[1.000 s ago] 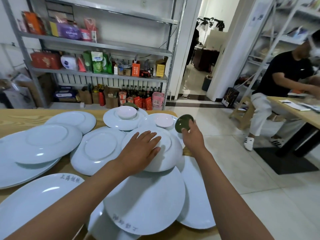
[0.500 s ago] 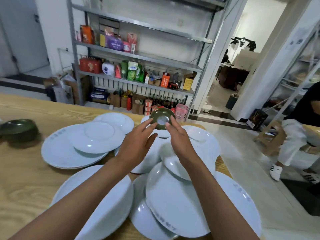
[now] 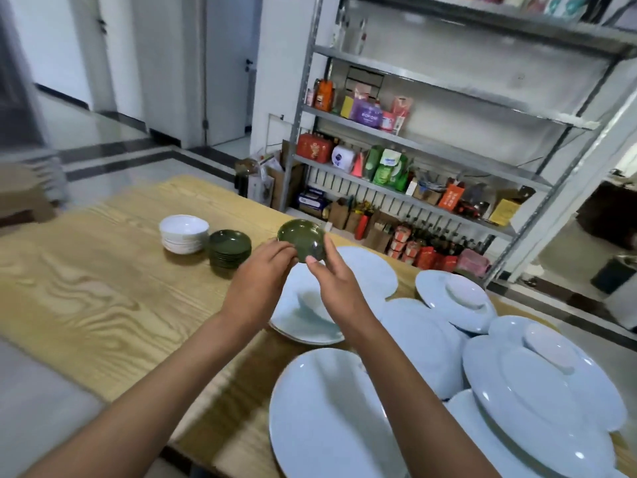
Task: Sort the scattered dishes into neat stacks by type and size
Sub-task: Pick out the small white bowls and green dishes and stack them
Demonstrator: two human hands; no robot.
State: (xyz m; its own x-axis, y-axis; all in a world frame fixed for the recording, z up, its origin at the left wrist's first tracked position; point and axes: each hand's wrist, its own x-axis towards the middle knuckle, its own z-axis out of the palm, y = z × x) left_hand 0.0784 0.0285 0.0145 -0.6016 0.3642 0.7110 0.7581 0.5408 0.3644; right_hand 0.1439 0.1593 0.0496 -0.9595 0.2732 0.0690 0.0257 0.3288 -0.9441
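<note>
A small green dish (image 3: 300, 238) is held in the air above the wooden table (image 3: 103, 298). My left hand (image 3: 258, 281) grips its near-left edge and my right hand (image 3: 332, 288) pinches its right side with thumb and fingers. To the left stands a stack of several green dishes (image 3: 230, 247), and beside it a stack of white bowls (image 3: 184, 233). Several white plates lie scattered and overlapping at the right, among them a large plate (image 3: 331, 419) near me and a plate (image 3: 303, 312) under my hands.
A metal shelf rack (image 3: 431, 146) full of packets and bottles stands behind the table's far edge. The table's right end drops off to tiled floor. A brown stool (image 3: 20, 198) stands at the far left.
The view has swung left, bringing the green dish stack and white bowls into sight. Both hands have carried the green dish leftward, nearer the green stack.
</note>
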